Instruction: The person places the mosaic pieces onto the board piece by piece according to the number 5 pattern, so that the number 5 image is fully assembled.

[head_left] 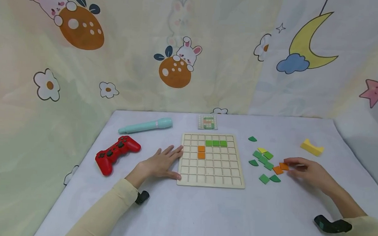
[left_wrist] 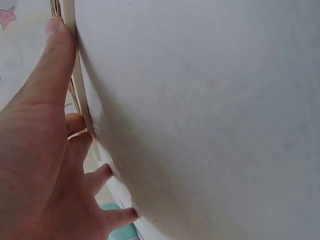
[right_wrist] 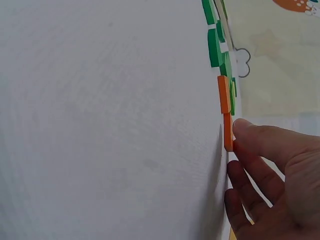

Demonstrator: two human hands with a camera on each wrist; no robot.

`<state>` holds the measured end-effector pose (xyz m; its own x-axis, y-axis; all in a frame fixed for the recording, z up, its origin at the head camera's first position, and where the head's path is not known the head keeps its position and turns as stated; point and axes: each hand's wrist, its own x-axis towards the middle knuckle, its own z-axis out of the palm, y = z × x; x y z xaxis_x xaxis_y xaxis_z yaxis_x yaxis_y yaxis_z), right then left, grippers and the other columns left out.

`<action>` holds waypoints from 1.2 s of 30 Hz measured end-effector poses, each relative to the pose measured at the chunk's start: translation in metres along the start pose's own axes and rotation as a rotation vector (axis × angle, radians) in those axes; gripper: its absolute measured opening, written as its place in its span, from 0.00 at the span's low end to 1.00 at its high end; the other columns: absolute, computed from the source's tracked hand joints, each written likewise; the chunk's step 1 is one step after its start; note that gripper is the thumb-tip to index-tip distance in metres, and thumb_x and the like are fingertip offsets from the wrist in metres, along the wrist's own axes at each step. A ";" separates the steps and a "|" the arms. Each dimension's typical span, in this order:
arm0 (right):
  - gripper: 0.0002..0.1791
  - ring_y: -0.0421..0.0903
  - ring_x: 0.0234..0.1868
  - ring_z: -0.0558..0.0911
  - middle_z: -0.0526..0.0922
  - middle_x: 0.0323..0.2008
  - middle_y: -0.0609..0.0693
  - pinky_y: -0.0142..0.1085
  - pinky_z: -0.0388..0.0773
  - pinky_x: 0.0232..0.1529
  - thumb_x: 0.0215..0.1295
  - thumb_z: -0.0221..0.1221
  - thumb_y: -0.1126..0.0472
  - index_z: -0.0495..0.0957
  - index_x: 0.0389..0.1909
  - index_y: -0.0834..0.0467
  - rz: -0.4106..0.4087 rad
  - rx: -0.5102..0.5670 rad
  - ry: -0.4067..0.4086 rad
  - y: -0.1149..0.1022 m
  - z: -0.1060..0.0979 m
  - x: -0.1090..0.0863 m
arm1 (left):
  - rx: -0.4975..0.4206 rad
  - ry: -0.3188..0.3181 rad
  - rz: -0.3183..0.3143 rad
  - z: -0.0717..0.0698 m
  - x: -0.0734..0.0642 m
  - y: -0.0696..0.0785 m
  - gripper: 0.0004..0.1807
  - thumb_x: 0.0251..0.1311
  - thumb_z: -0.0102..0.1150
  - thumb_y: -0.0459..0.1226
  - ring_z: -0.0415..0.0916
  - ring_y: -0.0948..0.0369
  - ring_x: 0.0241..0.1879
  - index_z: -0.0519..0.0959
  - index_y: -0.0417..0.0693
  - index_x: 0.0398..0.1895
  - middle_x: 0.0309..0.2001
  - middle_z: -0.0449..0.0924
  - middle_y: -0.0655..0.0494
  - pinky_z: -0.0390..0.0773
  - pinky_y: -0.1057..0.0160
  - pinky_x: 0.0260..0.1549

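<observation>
A square wooden grid board [head_left: 212, 169] lies mid-table with a row of green tiles [head_left: 216, 143] and two orange tiles [head_left: 201, 152] in its cells. At its left edge rests my left hand [head_left: 164, 163], fingers spread; the thumb [left_wrist: 59, 60] lies along the board's side in the left wrist view. To the right, my right hand [head_left: 311, 174] has thumb and index finger at the end of an orange square tile [right_wrist: 228, 132], pinching its corner. Against that tile lies another orange tile [head_left: 278, 170]. Green squares [head_left: 264, 178] and green quarter-round pieces [head_left: 275, 178] are scattered beside them.
A small pattern card [head_left: 207, 122] stands behind the board. Left of it lie a turquoise stick-shaped object [head_left: 147, 125] and a red game controller [head_left: 116, 153]. A yellow notched block [head_left: 311, 148] sits at the far right; a yellow piece [head_left: 262, 150] is among the green ones.
</observation>
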<state>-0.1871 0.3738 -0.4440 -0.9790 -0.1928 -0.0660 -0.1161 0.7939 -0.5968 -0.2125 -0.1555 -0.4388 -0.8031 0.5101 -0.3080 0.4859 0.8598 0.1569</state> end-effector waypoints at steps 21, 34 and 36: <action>0.22 0.47 0.50 0.76 0.80 0.55 0.62 0.16 0.71 0.38 0.65 0.62 0.54 0.76 0.57 0.60 -0.050 -0.034 0.083 -0.009 0.007 0.007 | -0.008 0.003 0.007 -0.002 -0.001 0.000 0.56 0.49 0.55 0.70 0.36 0.50 0.78 0.47 0.59 0.78 0.79 0.35 0.63 0.49 0.34 0.69; 0.19 0.51 0.50 0.79 0.82 0.52 0.54 0.47 0.78 0.52 0.63 0.63 0.61 0.79 0.55 0.59 -0.200 0.057 -0.022 -0.111 0.060 0.060 | 0.000 -0.004 -0.001 -0.002 -0.001 0.000 0.56 0.50 0.54 0.70 0.36 0.50 0.78 0.46 0.60 0.78 0.79 0.34 0.63 0.49 0.35 0.70; 0.18 0.49 0.49 0.79 0.83 0.50 0.52 0.45 0.78 0.52 0.62 0.63 0.62 0.80 0.54 0.58 -0.248 0.068 -0.054 -0.128 0.074 0.069 | -0.004 -0.006 -0.002 -0.001 0.000 0.000 0.56 0.50 0.55 0.70 0.35 0.51 0.78 0.47 0.60 0.78 0.79 0.34 0.63 0.48 0.35 0.70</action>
<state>-0.2277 0.2163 -0.4318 -0.9115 -0.4086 0.0475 -0.3381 0.6784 -0.6522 -0.2124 -0.1552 -0.4378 -0.8016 0.5086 -0.3142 0.4833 0.8607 0.1601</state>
